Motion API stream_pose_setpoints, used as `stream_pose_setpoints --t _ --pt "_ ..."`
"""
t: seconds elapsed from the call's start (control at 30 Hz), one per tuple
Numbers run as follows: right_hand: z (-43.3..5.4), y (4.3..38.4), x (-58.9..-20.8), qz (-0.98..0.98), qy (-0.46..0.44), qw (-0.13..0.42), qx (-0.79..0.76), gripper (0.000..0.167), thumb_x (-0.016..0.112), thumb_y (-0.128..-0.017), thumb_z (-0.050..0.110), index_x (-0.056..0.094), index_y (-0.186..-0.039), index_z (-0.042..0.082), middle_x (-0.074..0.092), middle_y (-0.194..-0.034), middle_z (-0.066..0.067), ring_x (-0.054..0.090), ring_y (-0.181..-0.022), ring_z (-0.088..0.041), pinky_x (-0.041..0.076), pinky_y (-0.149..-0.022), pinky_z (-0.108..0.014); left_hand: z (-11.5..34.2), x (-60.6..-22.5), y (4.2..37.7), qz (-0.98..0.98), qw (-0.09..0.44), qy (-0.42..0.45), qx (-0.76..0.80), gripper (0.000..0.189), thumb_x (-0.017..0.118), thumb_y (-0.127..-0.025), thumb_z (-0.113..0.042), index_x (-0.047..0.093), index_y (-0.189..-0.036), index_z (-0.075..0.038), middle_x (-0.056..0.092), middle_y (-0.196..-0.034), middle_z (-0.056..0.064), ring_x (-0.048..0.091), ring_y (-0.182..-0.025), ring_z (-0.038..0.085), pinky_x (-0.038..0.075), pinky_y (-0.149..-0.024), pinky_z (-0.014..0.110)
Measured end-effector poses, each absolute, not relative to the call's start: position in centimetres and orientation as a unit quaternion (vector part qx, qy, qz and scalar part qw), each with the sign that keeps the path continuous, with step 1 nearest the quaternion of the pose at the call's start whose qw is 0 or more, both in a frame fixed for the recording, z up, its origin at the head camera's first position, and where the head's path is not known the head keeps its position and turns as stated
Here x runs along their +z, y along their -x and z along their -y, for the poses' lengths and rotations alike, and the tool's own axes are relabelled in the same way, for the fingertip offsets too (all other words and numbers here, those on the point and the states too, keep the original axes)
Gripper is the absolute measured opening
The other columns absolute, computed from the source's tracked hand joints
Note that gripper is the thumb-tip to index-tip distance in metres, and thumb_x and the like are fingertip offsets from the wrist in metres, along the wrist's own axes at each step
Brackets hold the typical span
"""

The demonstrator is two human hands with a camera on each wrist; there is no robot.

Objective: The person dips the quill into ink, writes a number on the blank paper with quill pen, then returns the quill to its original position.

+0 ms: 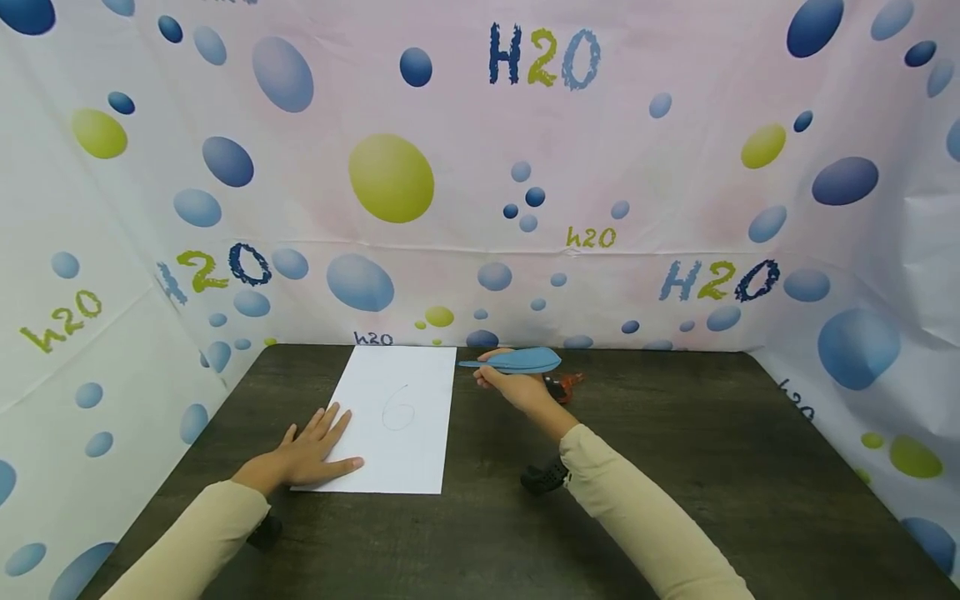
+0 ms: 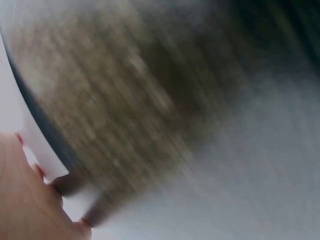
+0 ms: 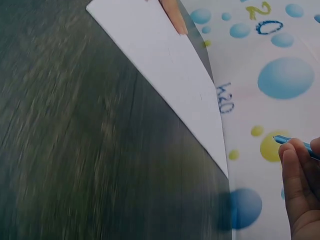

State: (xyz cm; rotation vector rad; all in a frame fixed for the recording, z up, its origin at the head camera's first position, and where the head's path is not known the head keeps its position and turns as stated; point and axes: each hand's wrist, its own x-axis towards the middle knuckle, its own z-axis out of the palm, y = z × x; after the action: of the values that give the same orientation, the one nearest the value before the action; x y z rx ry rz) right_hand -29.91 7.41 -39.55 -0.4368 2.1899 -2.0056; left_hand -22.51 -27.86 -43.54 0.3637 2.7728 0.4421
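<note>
On a sheet of white paper (image 1: 423,454), a thin looped line like a 6 (image 1: 398,412) is drawn. My left hand (image 1: 315,450) rests with its fingers spread over the sheet's left edge. Just beyond the sheet's right edge, my right hand (image 1: 510,383) pinches a blue feather pen (image 1: 528,360), its tip pointing left toward the paper. The right wrist view shows the pen's narrow tip (image 3: 281,139) sticking out past the fingertips, apart from the paper. In the left wrist view, my left hand's fingers (image 2: 25,190) lie by the white sheet's edge.
A small orange-brown and black object (image 1: 572,386) lies on the dark wooden table (image 1: 697,467) behind my right wrist, partly hidden by it. A white backdrop (image 1: 465,108) with blue and green bubbles and H2O lettering stands along the back and sides of the table.
</note>
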Motion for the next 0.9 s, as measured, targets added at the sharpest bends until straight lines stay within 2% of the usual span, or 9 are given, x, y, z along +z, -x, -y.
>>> stream_pose_setpoints --t 0.13,0.3,0.43,0.53,0.73,0.9 --pt "-9.3 30.1 -39.5 -0.729 0.138 0.077 -0.666 0.031 0.056 -0.096 0.006 0.054 -0.123 -0.009 0.070 -0.101 -0.017 0.069 -0.092 -0.028 0.056 -0.078 -0.030 28.0 -43.9 22.7 -0.967 0.153 -0.129 0.156 0.099 0.053 -0.087 -0.064 0.013 -0.152 0.000 -0.001 -0.157 0.028 -0.002 -0.141 0.051 -0.004 -0.101 0.075" --pt "-11.3 30.4 -39.7 -0.742 0.120 0.079 -0.655 0.031 0.051 -0.099 0.007 0.049 -0.127 -0.007 0.068 -0.105 -0.019 0.070 -0.085 -0.016 0.053 -0.087 -0.043 28.3 -44.6 23.0 -0.967 0.157 -0.129 0.153 0.102 0.049 -0.086 -0.069 0.011 -0.153 -0.002 -0.003 -0.158 0.025 -0.005 -0.142 0.050 -0.006 -0.102 0.074" --pt "-12.6 30.5 -40.0 -0.757 0.102 0.054 -0.643 0.031 0.051 -0.099 0.008 0.048 -0.127 -0.005 0.069 -0.103 -0.019 0.070 -0.079 -0.012 0.053 -0.085 -0.049 28.3 -44.6 23.0 -0.967 0.154 -0.128 0.154 0.101 0.049 -0.086 -0.069 0.012 -0.153 -0.002 -0.003 -0.158 0.025 -0.004 -0.142 0.049 -0.006 -0.102 0.074" --pt "-13.6 30.6 -40.3 -0.765 0.092 0.033 -0.637 0.029 0.052 -0.098 0.009 0.051 -0.125 -0.003 0.070 -0.102 -0.017 0.072 -0.082 -0.018 0.053 -0.085 -0.049 28.2 -44.3 22.9 -0.966 0.154 -0.129 0.163 0.100 0.052 -0.087 -0.066 0.013 -0.153 -0.001 -0.002 -0.157 0.027 -0.004 -0.141 0.051 -0.007 -0.101 0.074" --pt "-15.8 30.6 -41.1 -0.776 0.105 -0.015 -0.621 0.026 0.051 -0.098 0.007 0.053 -0.120 -0.008 0.068 -0.102 -0.022 0.070 -0.090 -0.026 0.056 -0.081 -0.037 28.2 -44.2 23.0 -0.966 0.164 -0.129 0.152 0.100 0.050 -0.088 -0.065 0.010 -0.153 -0.002 -0.005 -0.157 0.026 -0.006 -0.142 0.050 -0.007 -0.102 0.074" --pt "-17.6 30.7 -41.6 -0.785 0.104 -0.032 -0.610 0.025 0.050 -0.098 0.007 0.053 -0.118 -0.006 0.067 -0.101 -0.026 0.068 -0.090 -0.037 0.056 -0.077 -0.045 28.1 -44.1 22.9 -0.965 0.162 -0.127 0.163 0.100 0.053 -0.087 -0.064 0.012 -0.152 0.000 -0.003 -0.156 0.028 -0.005 -0.141 0.052 -0.007 -0.100 0.075"
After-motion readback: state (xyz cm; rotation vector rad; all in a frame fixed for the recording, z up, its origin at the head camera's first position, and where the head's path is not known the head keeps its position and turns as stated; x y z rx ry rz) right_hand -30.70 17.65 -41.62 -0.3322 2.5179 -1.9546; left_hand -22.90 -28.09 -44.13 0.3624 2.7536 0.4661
